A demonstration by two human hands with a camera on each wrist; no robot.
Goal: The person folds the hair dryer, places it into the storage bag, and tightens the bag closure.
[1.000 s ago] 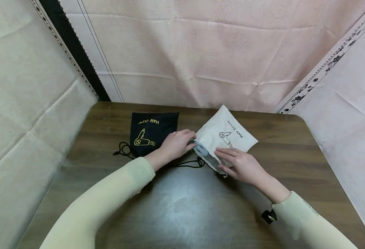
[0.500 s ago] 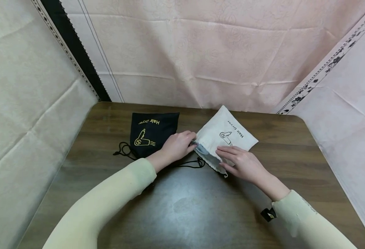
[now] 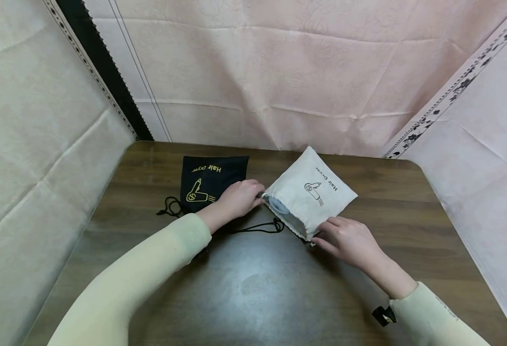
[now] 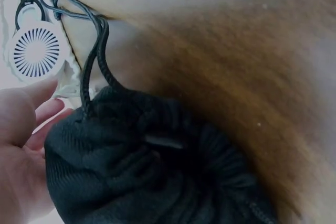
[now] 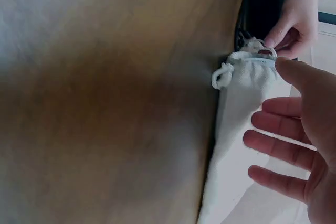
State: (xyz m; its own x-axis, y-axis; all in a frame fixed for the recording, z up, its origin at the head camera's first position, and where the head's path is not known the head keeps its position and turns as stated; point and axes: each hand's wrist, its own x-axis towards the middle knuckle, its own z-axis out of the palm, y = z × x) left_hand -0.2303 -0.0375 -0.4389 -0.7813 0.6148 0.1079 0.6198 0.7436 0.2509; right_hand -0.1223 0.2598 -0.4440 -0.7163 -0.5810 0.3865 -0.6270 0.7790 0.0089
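A white drawstring bag, printed "Hair Dryer", lies slanted on the table with its mouth toward me. Inside the mouth shows the round slotted grille of a pale blue hair dryer, the rest hidden by cloth. My left hand pinches the left corner of the mouth between thumb and fingers. At the right corner is my right hand; its thumb lies at the rim, and its fingers are spread alongside the cloth. Left of the white bag sits a black drawstring bag, partly under my left hand.
Black cord from the black bag trails over the wooden table in front of the white bag. White cord ends stick out at the white bag's corner. Cloth curtains stand close behind the table and at both sides.
My right hand has slid from the top of the white bag down to the right corner of its mouth. My left hand has shifted slightly left, and the mouth gapes wider, baring the grille again.
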